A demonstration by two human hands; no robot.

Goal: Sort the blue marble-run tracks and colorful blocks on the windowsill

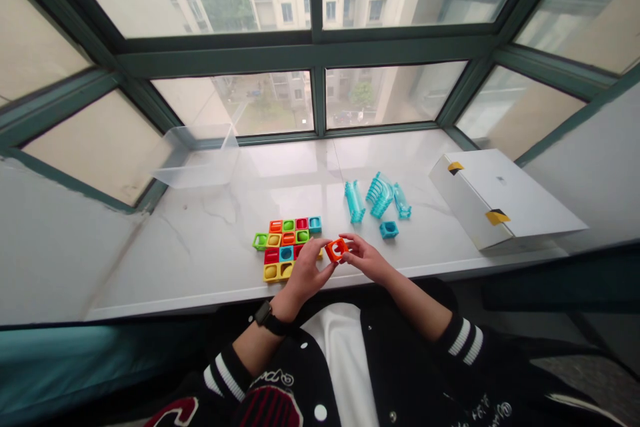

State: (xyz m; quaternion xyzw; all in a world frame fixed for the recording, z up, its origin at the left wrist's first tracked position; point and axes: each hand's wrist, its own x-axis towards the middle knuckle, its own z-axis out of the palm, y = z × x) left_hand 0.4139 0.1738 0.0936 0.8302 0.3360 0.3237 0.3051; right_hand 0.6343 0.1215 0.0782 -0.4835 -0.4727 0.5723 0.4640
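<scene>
Status: a flat patch of red, orange, yellow, green and blue plastic cubes (289,239) lies in four close rows on the white marbled window ledge (200,247); part of its right front is hidden by the left hand (306,269), so no full count. Set apart to its right, not joined to it: a straight translucent teal track piece (355,202), a curved ribbed teal track piece (380,195), a small slim teal piece (402,201) and a single blue cube (389,230). One orange open-sided plastic cube (337,250) is unplaced, held between both hands right of the patch. Pose: forearms converge before the torso; left thumb and fingers pinch one side, the right hand's (367,259) fingertips grip the other.
</scene>
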